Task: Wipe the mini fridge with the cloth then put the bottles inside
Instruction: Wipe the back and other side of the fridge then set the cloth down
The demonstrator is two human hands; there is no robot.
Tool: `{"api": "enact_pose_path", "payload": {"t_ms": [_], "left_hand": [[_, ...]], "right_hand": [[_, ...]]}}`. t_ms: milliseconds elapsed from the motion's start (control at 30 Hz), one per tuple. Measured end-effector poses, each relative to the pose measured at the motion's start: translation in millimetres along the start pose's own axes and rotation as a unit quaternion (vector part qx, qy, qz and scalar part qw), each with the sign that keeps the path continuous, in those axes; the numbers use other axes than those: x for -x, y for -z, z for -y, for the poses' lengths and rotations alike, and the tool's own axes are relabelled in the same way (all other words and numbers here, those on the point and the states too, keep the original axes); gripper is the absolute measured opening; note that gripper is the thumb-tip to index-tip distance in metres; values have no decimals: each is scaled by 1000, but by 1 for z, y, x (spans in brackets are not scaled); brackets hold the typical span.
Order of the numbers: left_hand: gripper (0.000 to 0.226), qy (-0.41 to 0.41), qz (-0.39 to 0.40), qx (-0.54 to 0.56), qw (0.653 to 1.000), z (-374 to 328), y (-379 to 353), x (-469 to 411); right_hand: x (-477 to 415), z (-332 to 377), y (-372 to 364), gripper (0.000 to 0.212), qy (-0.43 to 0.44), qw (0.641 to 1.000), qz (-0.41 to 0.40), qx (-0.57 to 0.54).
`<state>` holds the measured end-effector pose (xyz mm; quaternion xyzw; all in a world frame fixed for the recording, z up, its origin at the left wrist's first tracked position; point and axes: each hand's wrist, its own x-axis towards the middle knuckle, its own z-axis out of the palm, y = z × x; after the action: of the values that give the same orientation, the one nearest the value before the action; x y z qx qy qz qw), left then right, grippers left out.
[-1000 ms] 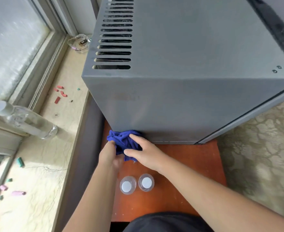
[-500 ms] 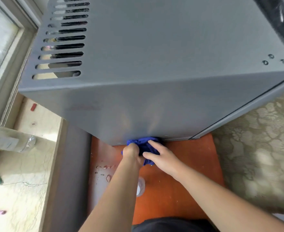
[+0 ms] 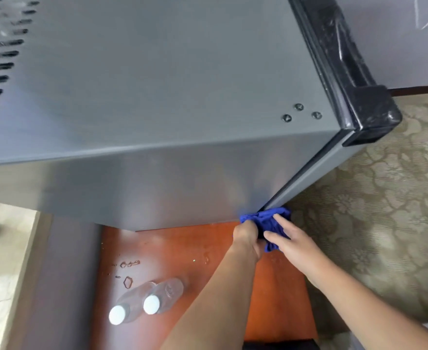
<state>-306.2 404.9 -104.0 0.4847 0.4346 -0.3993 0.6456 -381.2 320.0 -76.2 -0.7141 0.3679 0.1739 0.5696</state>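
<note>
The blue cloth point(image 3: 271, 223) is bunched between the left hand point(image 3: 245, 238) and right hand point(image 3: 291, 242), both closed on it, and pressed to the mini fridge point(image 3: 182, 97) at its lower door corner. Wiping is judged underway; two bottles point(image 3: 144, 301) are left standing on the wooden table point(image 3: 182, 248), well apart, door closed.

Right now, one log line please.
phase: wiping | cloth: fridge side, bottom door corner | left hand, right hand: gripping cloth | bottles: outside, capped

Two bare forearms, no sleeves, left hand point(image 3: 245, 236), right hand point(image 3: 292, 242)
</note>
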Motion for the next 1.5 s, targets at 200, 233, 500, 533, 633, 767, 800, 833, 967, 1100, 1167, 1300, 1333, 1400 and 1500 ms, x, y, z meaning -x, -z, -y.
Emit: {"api": "enact_pose_path", "payload": {"t_ms": [200, 233, 500, 533, 633, 767, 800, 833, 967, 1100, 1167, 1300, 1333, 1400, 1500], "left_hand": [[31, -38, -36, -12, 999, 7, 22, -18], [30, -47, -49, -3, 998, 4, 30, -18], [26, -87, -160, 67, 981, -36, 112, -19], [27, -99, -174, 75, 977, -43, 124, -15], [28, -126, -203, 98, 966, -67, 162, 0], [28, -168, -213, 108, 957, -102, 217, 15], [26, -174, -213, 101, 956, -110, 231, 15], [25, -181, -214, 101, 955, -116, 243, 15], [24, -213, -221, 115, 945, -131, 272, 16], [27, -207, -233, 121, 943, -130, 270, 20], [21, -184, -231, 110, 949, -124, 256, 23], [23, -142, -184, 102, 967, -102, 219, 28], [21, -139, -184, 87, 969, -96, 211, 29], [16, -140, -190, 56, 970, -82, 191, 33], [18, -146, -157, 28, 976, -60, 152, 41]], "right_hand": [[-7, -3, -16, 62, 3, 998, 51, 30], [-9, -1, -24, 62, 5, 997, 62, 38], [-31, 14, -119, 9, 9, 992, 119, 41], [-30, 19, -132, 6, 12, 991, 129, 32], [-23, 39, -174, 11, 24, 987, 156, 10], [-11, 69, -230, 26, 48, 977, 208, 2], [-8, 76, -242, 24, 52, 975, 217, 8], [-6, 81, -253, 24, 58, 972, 227, 12], [-6, 86, -284, 39, 86, 963, 254, 18], [7, 91, -273, 63, 82, 967, 242, -3], [8, 86, -261, 47, 65, 970, 232, -33], [10, 65, -225, 39, 72, 977, 191, -62], [15, 60, -211, 47, 69, 979, 179, -73], [18, 45, -180, 62, 64, 982, 150, -95], [25, 28, -133, 69, 59, 982, 118, -134]]}}
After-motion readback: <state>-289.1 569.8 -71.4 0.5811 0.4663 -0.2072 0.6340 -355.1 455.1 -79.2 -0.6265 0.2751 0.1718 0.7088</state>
